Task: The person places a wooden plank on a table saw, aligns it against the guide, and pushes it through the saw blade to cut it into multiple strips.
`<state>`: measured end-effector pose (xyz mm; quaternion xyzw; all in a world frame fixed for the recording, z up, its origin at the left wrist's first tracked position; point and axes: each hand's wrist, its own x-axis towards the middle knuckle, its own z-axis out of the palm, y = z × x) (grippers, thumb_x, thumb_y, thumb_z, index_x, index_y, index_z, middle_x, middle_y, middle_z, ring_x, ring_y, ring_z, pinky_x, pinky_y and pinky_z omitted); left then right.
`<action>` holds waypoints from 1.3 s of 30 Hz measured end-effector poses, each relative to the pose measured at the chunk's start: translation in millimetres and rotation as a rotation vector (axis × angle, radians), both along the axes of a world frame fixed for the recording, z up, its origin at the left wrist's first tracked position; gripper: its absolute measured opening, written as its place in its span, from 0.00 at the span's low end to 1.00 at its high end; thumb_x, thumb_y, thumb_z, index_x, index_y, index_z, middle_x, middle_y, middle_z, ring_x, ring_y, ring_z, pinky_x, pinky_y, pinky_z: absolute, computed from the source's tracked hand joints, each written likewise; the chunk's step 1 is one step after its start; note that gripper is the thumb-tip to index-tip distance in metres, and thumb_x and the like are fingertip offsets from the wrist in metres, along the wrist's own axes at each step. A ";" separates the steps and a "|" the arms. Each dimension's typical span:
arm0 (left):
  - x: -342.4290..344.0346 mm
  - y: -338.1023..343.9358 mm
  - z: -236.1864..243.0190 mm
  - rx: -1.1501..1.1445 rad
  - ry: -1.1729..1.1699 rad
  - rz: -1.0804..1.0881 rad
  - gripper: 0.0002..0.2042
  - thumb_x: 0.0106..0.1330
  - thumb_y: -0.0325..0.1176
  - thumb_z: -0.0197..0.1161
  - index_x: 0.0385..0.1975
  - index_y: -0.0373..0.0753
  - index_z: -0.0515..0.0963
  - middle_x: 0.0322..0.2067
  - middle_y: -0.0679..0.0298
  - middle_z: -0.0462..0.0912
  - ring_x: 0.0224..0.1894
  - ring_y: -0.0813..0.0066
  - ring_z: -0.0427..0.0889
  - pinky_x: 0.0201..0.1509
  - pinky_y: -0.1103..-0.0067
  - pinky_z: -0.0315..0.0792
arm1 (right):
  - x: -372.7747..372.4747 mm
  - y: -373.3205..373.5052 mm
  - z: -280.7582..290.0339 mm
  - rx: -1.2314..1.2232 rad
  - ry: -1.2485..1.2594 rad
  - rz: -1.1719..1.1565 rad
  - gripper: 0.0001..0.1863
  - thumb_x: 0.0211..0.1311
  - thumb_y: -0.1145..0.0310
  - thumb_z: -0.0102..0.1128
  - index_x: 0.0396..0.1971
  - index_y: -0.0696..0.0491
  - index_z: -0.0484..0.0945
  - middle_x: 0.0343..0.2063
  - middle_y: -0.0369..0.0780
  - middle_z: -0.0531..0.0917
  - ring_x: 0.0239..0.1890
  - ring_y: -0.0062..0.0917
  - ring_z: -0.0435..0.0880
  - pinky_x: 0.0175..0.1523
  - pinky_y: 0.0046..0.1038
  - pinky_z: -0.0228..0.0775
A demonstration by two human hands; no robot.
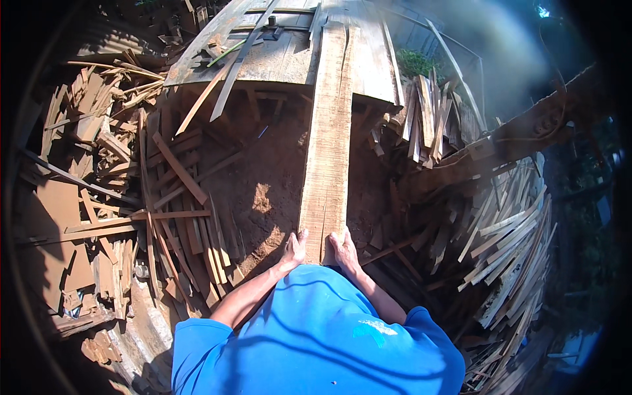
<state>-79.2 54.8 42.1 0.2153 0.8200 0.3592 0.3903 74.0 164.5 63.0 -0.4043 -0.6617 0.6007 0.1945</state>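
"So, where is the plank (326,145)?"

"Its far end lies on the wooden table (375,66); from there it spans the gap over the brown ground (263,148) to the person's waist. A dark crack shows at each end."

"And the fingers?"

"The left hand (295,248) grips the left edge near the close end, the right hand (343,249) the opposite edge. Both thumbs press on top; the other fingers are mostly hidden, so I can't tell how far they curl beneath."

"Does the wood touch the blue shirt (342,329)?"

"I can't tell; the end is just beside it."

"What's farther out?"

"A green strip (226,54) on the table's left part, heaped scrap wood (112,151) to the left, and a pile of thin slats (510,243) to the right."
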 end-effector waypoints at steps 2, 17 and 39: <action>-0.6 1.7 -1.6 0.036 -0.006 0.008 0.41 0.71 0.65 0.41 0.49 0.20 0.68 0.45 0.25 0.75 0.53 0.31 0.74 0.55 0.56 0.70 | -1.5 2.0 -0.6 -0.001 -0.066 -0.012 0.28 0.72 0.56 0.52 0.66 0.51 0.61 0.53 0.51 0.79 0.54 0.40 0.79 0.59 0.35 0.69; -12.3 1.7 -86.1 0.085 -0.020 -0.045 0.45 0.71 0.65 0.38 0.56 0.14 0.62 0.52 0.23 0.69 0.58 0.30 0.70 0.60 0.57 0.67 | -10.9 12.2 -6.9 -0.004 -0.081 -0.018 0.28 0.71 0.55 0.53 0.66 0.51 0.61 0.51 0.52 0.79 0.53 0.43 0.80 0.56 0.37 0.70; -24.0 30.2 -4.4 0.056 -0.038 0.005 0.42 0.71 0.64 0.41 0.51 0.16 0.67 0.46 0.25 0.74 0.54 0.31 0.74 0.56 0.56 0.69 | -24.2 31.4 -19.2 -0.036 -0.062 -0.015 0.28 0.72 0.55 0.52 0.66 0.52 0.61 0.52 0.50 0.79 0.53 0.39 0.79 0.57 0.35 0.70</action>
